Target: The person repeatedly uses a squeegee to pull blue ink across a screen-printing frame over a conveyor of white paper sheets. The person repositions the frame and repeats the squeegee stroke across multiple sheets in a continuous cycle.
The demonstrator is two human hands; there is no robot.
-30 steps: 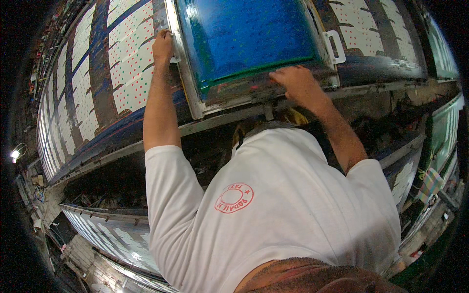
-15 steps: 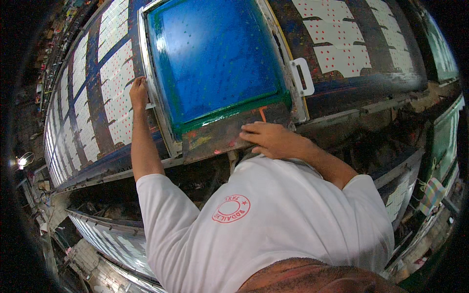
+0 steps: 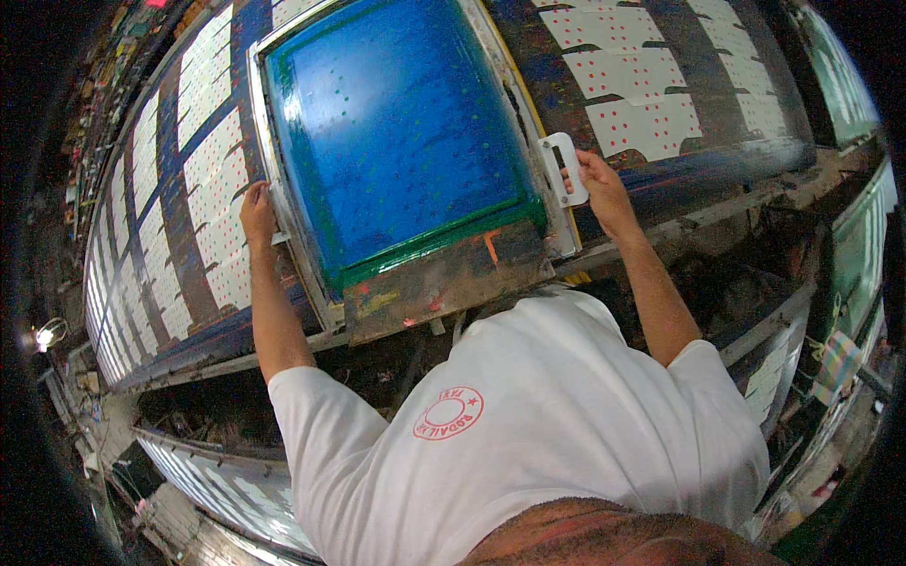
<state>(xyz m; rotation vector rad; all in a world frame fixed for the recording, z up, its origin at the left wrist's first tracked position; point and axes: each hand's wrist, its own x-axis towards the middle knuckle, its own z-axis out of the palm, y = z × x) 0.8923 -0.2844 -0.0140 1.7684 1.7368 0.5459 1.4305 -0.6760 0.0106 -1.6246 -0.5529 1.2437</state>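
A large screen-printing frame (image 3: 444, 283) with a blue mesh and green border lies on a long dark printing table (image 3: 746, 160). My left hand (image 3: 257, 213) grips the frame's left edge. At the frame's right side, my right hand (image 3: 598, 183) holds the white handle (image 3: 564, 168). White fabric pieces with red dots (image 3: 642, 123) lie in rows on the table to the right, and more dotted pieces (image 3: 212, 217) lie to the left of the frame. My white shirt fills the lower middle.
A lower shelf (image 3: 217, 472) under the table holds more dotted pieces. A lamp (image 3: 42, 335) glows at the far left. Another table edge and clutter (image 3: 840, 311) run down the right side.
My right hand left the frame's near edge and took the white handle on the right. The left hand stayed on the left edge. The frame now sits closer and lower in view.
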